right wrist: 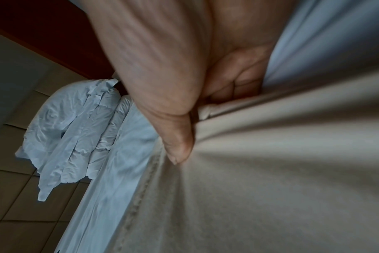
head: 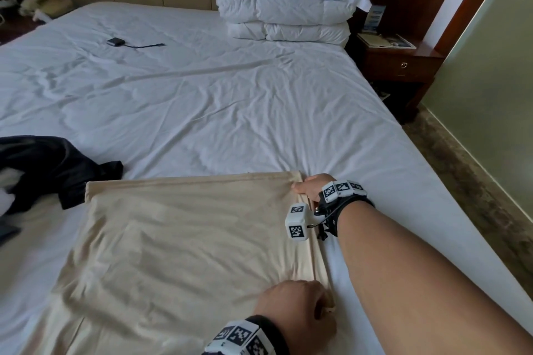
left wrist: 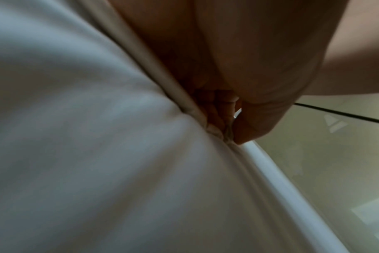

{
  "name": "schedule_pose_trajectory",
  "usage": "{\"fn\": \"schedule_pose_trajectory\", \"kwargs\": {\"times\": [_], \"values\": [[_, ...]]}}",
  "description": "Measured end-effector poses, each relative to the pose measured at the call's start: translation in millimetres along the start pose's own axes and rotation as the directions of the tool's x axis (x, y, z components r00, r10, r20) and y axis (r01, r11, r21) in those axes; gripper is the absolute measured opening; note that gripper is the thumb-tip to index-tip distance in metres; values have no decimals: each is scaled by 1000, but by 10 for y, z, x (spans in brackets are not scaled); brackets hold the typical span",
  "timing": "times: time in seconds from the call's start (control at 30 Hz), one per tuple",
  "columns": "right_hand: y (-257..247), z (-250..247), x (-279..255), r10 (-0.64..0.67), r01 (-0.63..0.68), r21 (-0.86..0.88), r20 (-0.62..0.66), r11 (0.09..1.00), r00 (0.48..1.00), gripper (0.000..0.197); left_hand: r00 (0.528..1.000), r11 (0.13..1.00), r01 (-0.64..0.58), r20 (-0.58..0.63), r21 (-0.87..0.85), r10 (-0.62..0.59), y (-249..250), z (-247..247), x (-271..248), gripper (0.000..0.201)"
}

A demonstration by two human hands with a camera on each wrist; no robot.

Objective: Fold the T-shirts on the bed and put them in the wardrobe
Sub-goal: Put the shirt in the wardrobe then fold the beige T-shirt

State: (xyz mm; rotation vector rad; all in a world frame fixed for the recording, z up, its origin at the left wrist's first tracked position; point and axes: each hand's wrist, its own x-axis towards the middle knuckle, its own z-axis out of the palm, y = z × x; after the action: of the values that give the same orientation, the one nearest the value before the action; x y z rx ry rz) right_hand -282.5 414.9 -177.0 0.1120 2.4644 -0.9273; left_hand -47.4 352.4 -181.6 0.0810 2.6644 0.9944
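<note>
A beige T-shirt point(head: 178, 242) lies spread flat on the white bed point(head: 202, 95), its hem toward the pillows. My right hand point(head: 307, 186) pinches the shirt's far right corner, thumb on top of the fabric point(right wrist: 270, 154). My left hand point(head: 300, 305) grips the right edge nearer to me, fingers curled round the bunched seam point(left wrist: 216, 131). A dark T-shirt point(head: 54, 170) lies crumpled at the left of the bed.
Stacked white pillows and a folded duvet point(head: 285, 3) sit at the head of the bed. A small black adapter with a cable point(head: 118, 42) lies on the sheet. A wooden nightstand point(head: 401, 66) stands right of the bed, with carpet along the wall.
</note>
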Motion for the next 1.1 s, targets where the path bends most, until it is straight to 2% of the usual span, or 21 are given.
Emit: {"fn": "schedule_pose_trajectory", "kwargs": {"times": [0.37, 0.63, 0.93, 1.1], "values": [[-63, 9, -95, -27, 31, 44, -86, 999, 996, 61, 993, 999, 4, -118, -49, -10, 11, 52, -87, 21], [-460, -31, -451, -108, 124, 72, -196, 990, 975, 35, 967, 965, -29, -251, -260, -38, 48, -9, -393, 8], [-936, 72, -936, -164, 174, 13, -273, 985, 948, 34, 887, 939, 9, -430, -343, -166, -252, -243, -981, 20], [-1274, 314, -1266, -193, 203, 12, -254, 979, 948, 20, 842, 906, 20, -482, -423, -243, -452, -427, -1372, 15]]}}
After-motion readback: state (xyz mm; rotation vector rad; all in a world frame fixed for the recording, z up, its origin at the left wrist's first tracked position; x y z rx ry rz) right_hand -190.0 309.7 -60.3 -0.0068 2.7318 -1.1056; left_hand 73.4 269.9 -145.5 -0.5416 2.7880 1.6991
